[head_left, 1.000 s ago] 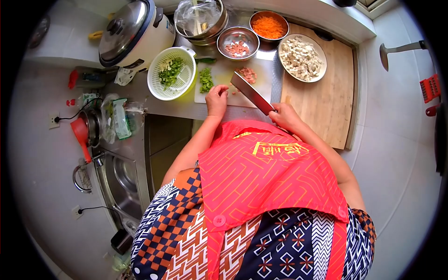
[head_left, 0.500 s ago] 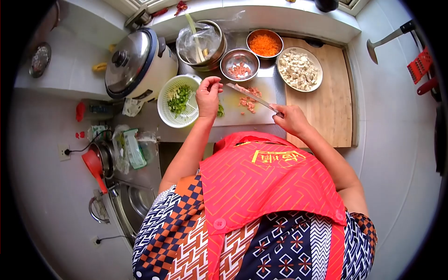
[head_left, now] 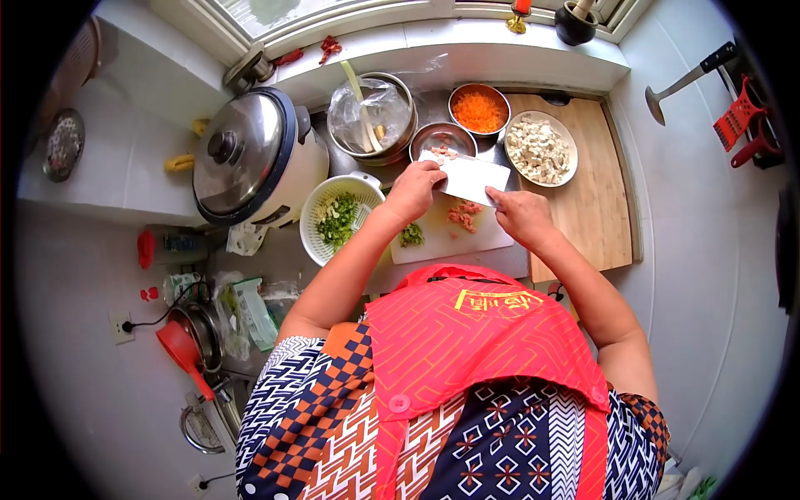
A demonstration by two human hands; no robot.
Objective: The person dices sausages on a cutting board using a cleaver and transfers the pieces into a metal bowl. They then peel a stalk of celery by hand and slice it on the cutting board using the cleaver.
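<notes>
While the red apron (head_left: 479, 333) occupies the near ground, the work under inspection lies just beyond it on the table (head_left: 521, 252). A white cutting board (head_left: 471, 247) rests there, bearing chopped green pieces (head_left: 412, 235) on its left and a loose heap of chopped pink pieces (head_left: 464, 215) toward its right.

The right hand (head_left: 525, 218) is closed firmly at the near right corner of the knife (head_left: 475, 179); its grip covers the handle. The left hand (head_left: 415, 192) has its fingers drawn together, not spread, with the tips at the blade's left end. They appear to touch it; whether they pinch the metal or merely steady it cannot be told. The blade is held broad face up above the board, its far edge overlapping, in this view, the near side of a small metal bowl (head_left: 442, 133). A few pink bits (head_left: 444, 152) show there; whether they sit on the blade or inside the bowl cannot be determined.

Step in hand, as judged: transfer of chopped pieces by blade into that bowl. The position calls for a steady blade and a controlled scrape at the rim.

Left of the board stands a white basket (head_left: 363, 215) with chopped greens. Farther off are a plate (head_left: 572, 162) of pale cubes, a bowl of orange shreds (head_left: 479, 112) and, at left, a rice cooker (head_left: 242, 158).
</notes>
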